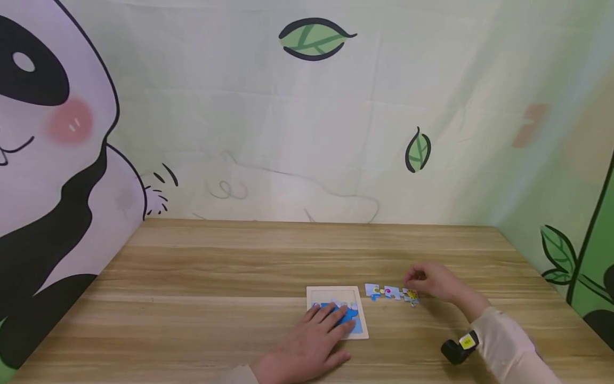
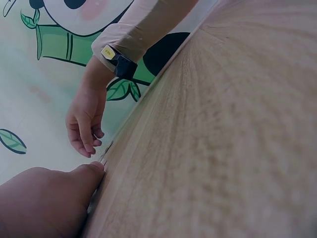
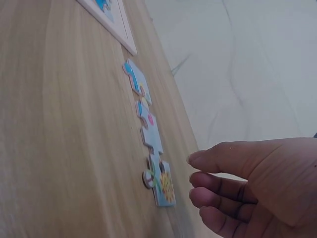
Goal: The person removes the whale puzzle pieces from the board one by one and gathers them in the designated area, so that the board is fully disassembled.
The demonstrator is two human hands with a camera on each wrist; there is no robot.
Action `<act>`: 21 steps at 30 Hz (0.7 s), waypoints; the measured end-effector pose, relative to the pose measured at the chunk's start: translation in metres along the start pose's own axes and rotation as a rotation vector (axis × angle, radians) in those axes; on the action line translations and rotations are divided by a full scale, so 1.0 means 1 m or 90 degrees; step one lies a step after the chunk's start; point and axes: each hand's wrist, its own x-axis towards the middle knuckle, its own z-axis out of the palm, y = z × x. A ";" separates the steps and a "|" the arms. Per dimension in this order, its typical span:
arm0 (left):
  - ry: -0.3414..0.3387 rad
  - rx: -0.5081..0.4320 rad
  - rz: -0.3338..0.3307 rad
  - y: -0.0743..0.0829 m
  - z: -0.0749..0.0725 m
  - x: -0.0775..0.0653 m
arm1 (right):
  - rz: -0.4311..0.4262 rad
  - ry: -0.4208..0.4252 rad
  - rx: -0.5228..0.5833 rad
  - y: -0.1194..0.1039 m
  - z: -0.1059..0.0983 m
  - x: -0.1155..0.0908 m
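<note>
Apparently puzzle frame (image 1: pixel 333 288) lacks only top row; three jigsaw pieces (image 1: pixel 390 293) remain beside its far-right corner. Left hand (image 1: pixel 312 336) flat, fingers straight; right hand (image 1: pixel 434 280) loosely bent, empty.

Layout of the work surface, seen from the head. On the brown wood-grained table (image 1: pixel 192 309), right of centre and toward the near side, lies a square, pale wooden puzzle tray (image 1: pixel 336 288) with a blue puzzle picture (image 1: pixel 352 314) within its rim. The bare left hand (image 1: pixel 307 341) rests across the tray's near left portion. Just right of the tray, three pale-blue jigsaw pieces (image 1: pixel 392 292) lie in a row, running rightward. The bare right hand (image 1: pixel 436 280) is above the table, beside the row's right end. Behind the table stands a pale, leaf-printed wall (image 1: pixel 240 122).
</note>
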 end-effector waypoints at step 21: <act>-0.002 0.030 0.011 0.000 -0.004 -0.001 | -0.064 0.073 0.015 -0.040 0.030 0.001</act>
